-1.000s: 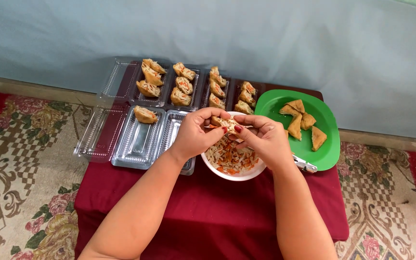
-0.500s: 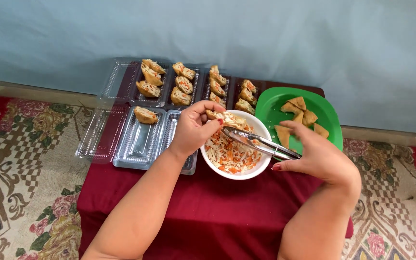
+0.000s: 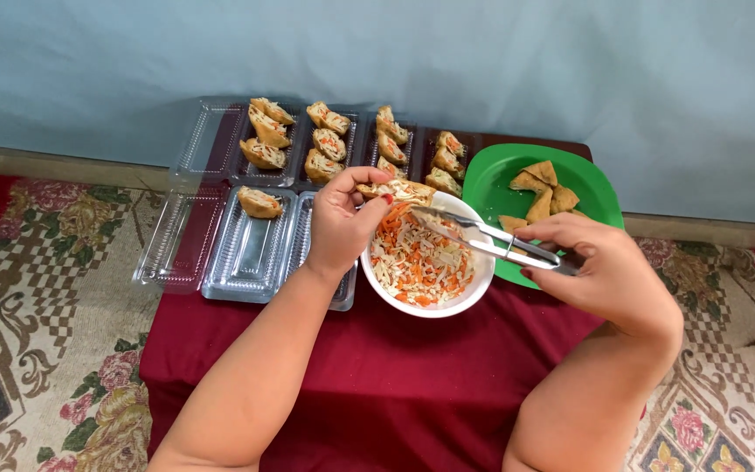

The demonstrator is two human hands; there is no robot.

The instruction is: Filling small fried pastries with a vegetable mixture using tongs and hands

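metal tongs (image 3: pixel 491 238) are gripped in the right hand (image 3: pixel 605 275), tips aimed leftward at the fried pocket (image 3: pixel 398 190) pinched by the left hand (image 3: pixel 342 223) over the white bowl (image 3: pixel 377 284).

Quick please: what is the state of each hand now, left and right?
Left hand: closed on a filled tofu piece over the white bowl.
Right hand: closed on metal tongs.
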